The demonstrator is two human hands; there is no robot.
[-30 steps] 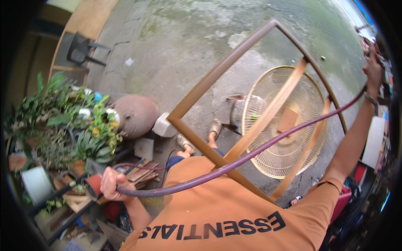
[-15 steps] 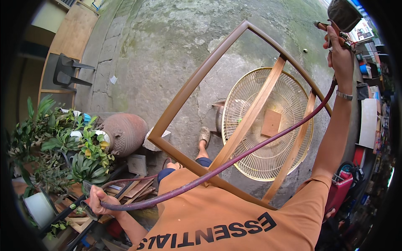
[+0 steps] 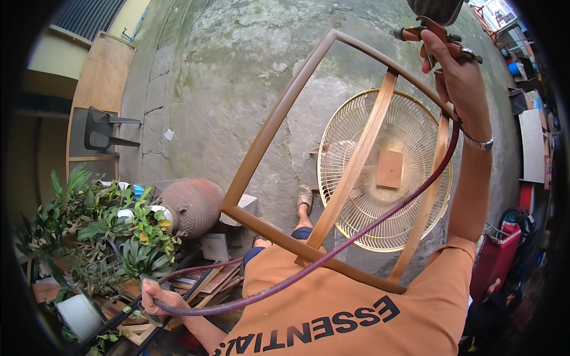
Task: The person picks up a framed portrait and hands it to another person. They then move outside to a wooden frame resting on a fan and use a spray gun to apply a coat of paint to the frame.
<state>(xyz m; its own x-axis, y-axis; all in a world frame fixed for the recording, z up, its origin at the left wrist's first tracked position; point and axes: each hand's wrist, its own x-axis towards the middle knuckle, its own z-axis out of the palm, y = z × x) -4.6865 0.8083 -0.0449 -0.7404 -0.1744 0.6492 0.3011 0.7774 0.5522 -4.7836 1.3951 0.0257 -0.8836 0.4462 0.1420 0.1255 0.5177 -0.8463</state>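
My right hand [image 3: 460, 80] is raised at the upper right, closed around a spray gun [image 3: 428, 28] with a dark cup on top. A dark red hose [image 3: 356, 234] runs from near my right wrist across my front to the lower left. There my left hand [image 3: 155, 298] is closed around the hose, with something flat and grey partly hidden beside it. Between my arms stands a brown wooden frame [image 3: 270, 133] with two paler wooden slats [image 3: 356, 160]. The gun is beyond the frame's far right side, apart from it.
Under the slats is a round gold wire fan grille [image 3: 335, 133] with a small wooden block [image 3: 389, 168] at its middle. Potted plants [image 3: 119, 231], a clay jar [image 3: 193, 207] and wood scraps [image 3: 217, 285] crowd the left. A red case [image 3: 496, 261] stands at the right.
My right hand has moved left with the spray gun, closer to the frame's far side. My left hand still grips the hose. The whole view has shifted slightly.
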